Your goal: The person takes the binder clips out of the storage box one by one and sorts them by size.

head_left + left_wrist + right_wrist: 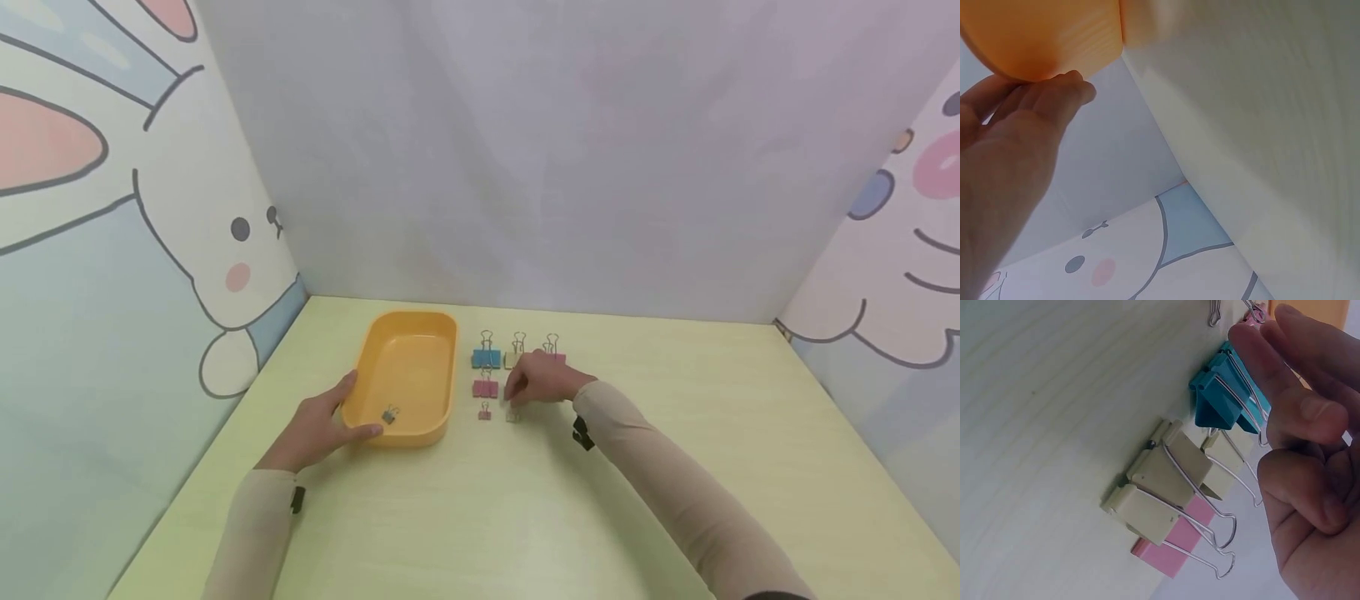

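Observation:
My left hand point(311, 429) grips the near-left corner of an orange tray point(455, 367), its thumb at the near rim and fingers along the left side. A small dark binder clip point(389, 415) lies inside. My right hand point(543, 377) reaches over rows of binder clips, index finger and thumb extended, other fingers curled. Nothing shows between its fingertips. Beside the index finger stand a teal clip point(1222, 390) and, partly hidden, a pink clip point(1259, 314). Just below the fingers in the head view lies a small cream clip point(513, 416).
At the back stand a blue clip point(486, 359), a cream clip point(510, 361) and a pink clip point(558, 358). Another pink clip point(485, 389) and a tiny pink clip point(484, 415) are nearer. A larger cream clip point(1169, 469) shows under the right wrist. Walls enclose the table.

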A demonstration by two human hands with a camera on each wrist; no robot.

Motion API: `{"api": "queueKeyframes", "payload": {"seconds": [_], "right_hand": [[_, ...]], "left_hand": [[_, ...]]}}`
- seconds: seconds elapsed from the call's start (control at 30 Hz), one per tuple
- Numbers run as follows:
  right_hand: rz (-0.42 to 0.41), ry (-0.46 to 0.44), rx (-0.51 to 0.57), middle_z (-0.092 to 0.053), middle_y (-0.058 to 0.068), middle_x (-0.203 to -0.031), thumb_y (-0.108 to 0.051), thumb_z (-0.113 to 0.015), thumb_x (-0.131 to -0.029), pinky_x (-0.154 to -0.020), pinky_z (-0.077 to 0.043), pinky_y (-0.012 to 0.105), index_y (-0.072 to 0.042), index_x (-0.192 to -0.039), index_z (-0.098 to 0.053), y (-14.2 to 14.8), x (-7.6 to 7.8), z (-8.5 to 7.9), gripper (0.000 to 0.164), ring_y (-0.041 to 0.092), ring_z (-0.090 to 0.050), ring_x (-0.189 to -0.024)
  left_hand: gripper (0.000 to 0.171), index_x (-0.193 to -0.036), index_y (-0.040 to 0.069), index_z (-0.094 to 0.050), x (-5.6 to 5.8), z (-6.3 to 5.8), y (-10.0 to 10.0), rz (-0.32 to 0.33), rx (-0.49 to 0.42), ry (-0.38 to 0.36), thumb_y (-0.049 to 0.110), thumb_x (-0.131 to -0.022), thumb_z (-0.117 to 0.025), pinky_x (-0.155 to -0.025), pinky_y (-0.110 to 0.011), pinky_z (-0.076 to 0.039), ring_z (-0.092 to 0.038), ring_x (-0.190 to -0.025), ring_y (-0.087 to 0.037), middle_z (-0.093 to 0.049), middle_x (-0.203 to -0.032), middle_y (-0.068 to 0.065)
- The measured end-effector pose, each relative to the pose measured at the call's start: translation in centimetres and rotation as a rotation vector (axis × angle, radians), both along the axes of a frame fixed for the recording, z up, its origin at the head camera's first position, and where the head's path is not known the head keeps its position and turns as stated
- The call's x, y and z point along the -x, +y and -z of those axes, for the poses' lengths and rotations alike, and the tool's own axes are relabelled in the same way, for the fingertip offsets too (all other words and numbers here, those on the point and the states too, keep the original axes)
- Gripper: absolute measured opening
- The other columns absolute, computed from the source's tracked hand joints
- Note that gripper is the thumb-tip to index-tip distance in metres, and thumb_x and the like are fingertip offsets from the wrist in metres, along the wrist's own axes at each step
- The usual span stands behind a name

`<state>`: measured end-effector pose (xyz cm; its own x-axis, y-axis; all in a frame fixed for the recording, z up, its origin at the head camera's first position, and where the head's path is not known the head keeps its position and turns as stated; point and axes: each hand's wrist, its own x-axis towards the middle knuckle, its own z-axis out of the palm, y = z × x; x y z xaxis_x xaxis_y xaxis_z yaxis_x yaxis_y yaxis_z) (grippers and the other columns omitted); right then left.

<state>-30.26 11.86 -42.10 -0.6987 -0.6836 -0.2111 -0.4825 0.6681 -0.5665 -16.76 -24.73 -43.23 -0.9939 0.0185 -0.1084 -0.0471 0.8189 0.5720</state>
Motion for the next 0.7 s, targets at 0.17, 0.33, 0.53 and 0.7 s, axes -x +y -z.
{"api": "queueKeyframes", "payload": {"seconds": [0.17, 0.33, 0.53, 0.7], "right_hand": [[-0.019, 0.022, 0.031, -0.078, -0.001, -0.091, -0.006, -0.077, -0.086, -0.074, -0.059, 0.024, -0.011, -0.093, -0.082, -0.3, 0.2, -0.4, 0.01, 0.007, -0.067, -0.079], [-0.062, 0.108, 0.045, -0.078, -0.002, -0.09, -0.008, -0.076, -0.086, -0.071, -0.056, 0.02, -0.011, -0.095, -0.082, -1.1, 0.5, -0.9, 0.011, 0.005, -0.064, -0.077], [-0.076, 0.165, 0.096, -0.079, -0.001, -0.09, -0.008, -0.074, -0.089, -0.07, -0.056, 0.019, -0.009, -0.096, -0.081, -2.9, 0.5, -2.1, 0.01, 0.004, -0.064, -0.075], [-0.079, 0.169, 0.166, -0.08, 0.003, -0.091, -0.008, -0.075, -0.088, -0.07, -0.057, 0.018, -0.005, -0.097, -0.08, -5.3, 0.1, -2.9, 0.011, 0.004, -0.067, -0.074]], "left_hand": [[0.118, -0.161, 0.008, -0.02, 0.0, 0.0, 0.0, 0.004, -0.003, 0.012, 0.067, -0.075, -0.076, -0.115, -0.066, -0.037, -0.035, -0.148, -0.046, -0.032, -0.162, -0.022], [0.116, -0.16, 0.006, -0.022, 0.0, -0.1, 0.0, 0.019, -0.007, 0.045, 0.064, -0.076, -0.077, -0.115, -0.065, -0.037, -0.037, -0.146, -0.046, -0.033, -0.161, -0.023], [0.115, -0.16, 0.006, -0.023, 0.0, 0.0, 0.0, 0.02, -0.013, 0.063, 0.063, -0.077, -0.078, -0.114, -0.065, -0.038, -0.037, -0.146, -0.046, -0.033, -0.162, -0.023], [0.115, -0.16, 0.007, -0.022, 0.0, 0.2, 0.1, 0.011, -0.016, 0.055, 0.064, -0.077, -0.077, -0.114, -0.064, -0.039, -0.037, -0.146, -0.046, -0.032, -0.162, -0.023]]}}
